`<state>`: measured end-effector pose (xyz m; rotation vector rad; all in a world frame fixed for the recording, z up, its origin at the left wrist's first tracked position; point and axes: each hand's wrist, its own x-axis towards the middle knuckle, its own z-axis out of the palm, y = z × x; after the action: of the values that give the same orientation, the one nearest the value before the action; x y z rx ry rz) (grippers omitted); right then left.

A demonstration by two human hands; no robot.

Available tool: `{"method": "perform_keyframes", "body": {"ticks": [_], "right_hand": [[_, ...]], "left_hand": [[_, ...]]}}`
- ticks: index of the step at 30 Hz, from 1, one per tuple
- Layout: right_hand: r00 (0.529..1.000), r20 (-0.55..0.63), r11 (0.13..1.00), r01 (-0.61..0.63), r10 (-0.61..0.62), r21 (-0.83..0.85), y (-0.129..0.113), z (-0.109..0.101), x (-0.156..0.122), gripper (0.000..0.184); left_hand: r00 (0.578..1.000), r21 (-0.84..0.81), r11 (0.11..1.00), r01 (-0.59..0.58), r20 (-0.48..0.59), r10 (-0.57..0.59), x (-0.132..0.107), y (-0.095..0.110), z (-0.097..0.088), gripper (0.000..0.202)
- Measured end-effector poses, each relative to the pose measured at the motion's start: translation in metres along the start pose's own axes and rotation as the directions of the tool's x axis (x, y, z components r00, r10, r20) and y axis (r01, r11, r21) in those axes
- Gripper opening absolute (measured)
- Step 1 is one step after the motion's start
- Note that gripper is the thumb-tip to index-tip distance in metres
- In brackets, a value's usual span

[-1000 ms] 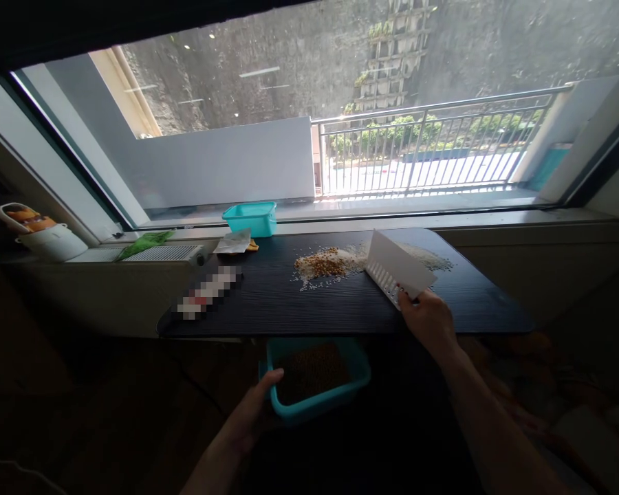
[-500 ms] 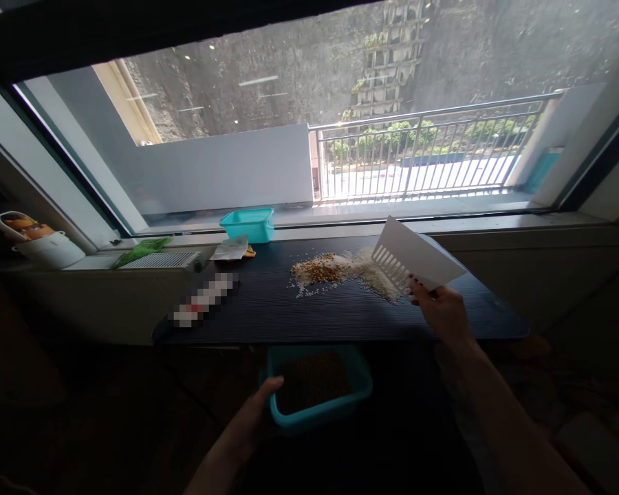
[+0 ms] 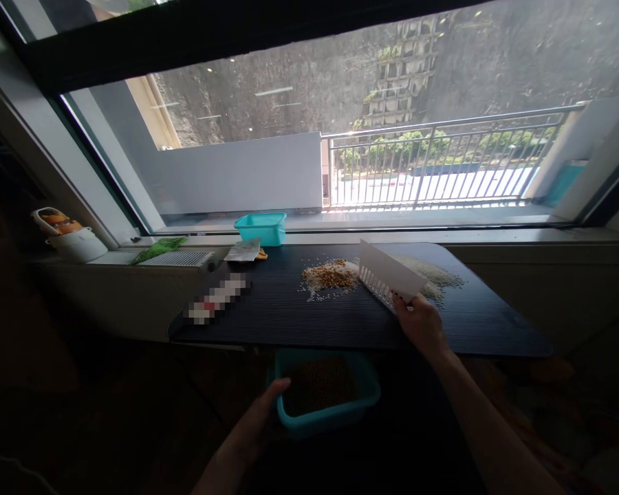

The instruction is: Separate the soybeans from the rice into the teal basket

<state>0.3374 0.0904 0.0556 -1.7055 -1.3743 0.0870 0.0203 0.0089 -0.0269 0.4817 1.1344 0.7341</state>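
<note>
My left hand (image 3: 265, 405) grips the left rim of a teal plastic tub (image 3: 330, 416), which is below the table's front edge and holds a dark brown grainy mass. In my right hand (image 3: 417, 317) is a white slotted scraper (image 3: 389, 269), tilted, with its slotted edge down at the tabletop. Left of the scraper lies a pile of yellow-brown kernels (image 3: 335, 275) mixed with white grains. To its right and behind it spreads a heap of white rice-like grains (image 3: 433, 275), partly hidden by the scraper.
On the dark table (image 3: 289, 323) are a teal basket (image 3: 261, 230) by the window, a paper packet (image 3: 244, 250) and a blurred-out item (image 3: 216, 299). Left on the sill stand a white pot (image 3: 77, 244) and a green cloth-like thing (image 3: 161, 249).
The scraper in my right hand has moved left and now stands between the kernels and most of the white grains. My left hand still holds the tub. The view has shifted slightly left.
</note>
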Motion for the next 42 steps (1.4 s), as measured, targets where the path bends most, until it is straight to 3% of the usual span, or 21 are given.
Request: {"method": "perform_keyframes", "body": {"ticks": [7, 16, 30, 34, 42], "right_hand": [[0.997, 0.025, 0.997, 0.075, -0.075, -0.024, -0.005, 0.012, 0.003, 0.032], [0.993, 0.044, 0.994, 0.111, -0.111, 0.019, -0.009, 0.009, -0.004, 0.03], [0.987, 0.123, 0.991, 0.093, -0.105, 0.095, -0.01, 0.009, -0.009, 0.035], [0.984, 0.141, 0.987, 0.093, -0.112, 0.134, -0.01, 0.009, -0.01, 0.037], [0.992, 0.099, 0.975, 0.054, -0.077, 0.217, -0.004, 0.011, -0.009, 0.039]], "left_hand": [[1.0, 0.024, 1.0, 0.006, -0.008, -0.006, -0.002, 0.002, 0.0, 0.063], [1.0, 0.008, 1.0, -0.005, -0.011, 0.005, -0.004, 0.004, 0.0, 0.062], [0.999, 0.049, 0.999, -0.006, 0.043, 0.004, 0.009, 0.009, 0.0, 0.051], [0.995, 0.049, 0.999, -0.017, 0.102, 0.012, 0.013, 0.012, 0.001, 0.05], [0.987, 0.145, 0.989, -0.003, 0.157, -0.02, 0.022, 0.025, 0.01, 0.047]]}}
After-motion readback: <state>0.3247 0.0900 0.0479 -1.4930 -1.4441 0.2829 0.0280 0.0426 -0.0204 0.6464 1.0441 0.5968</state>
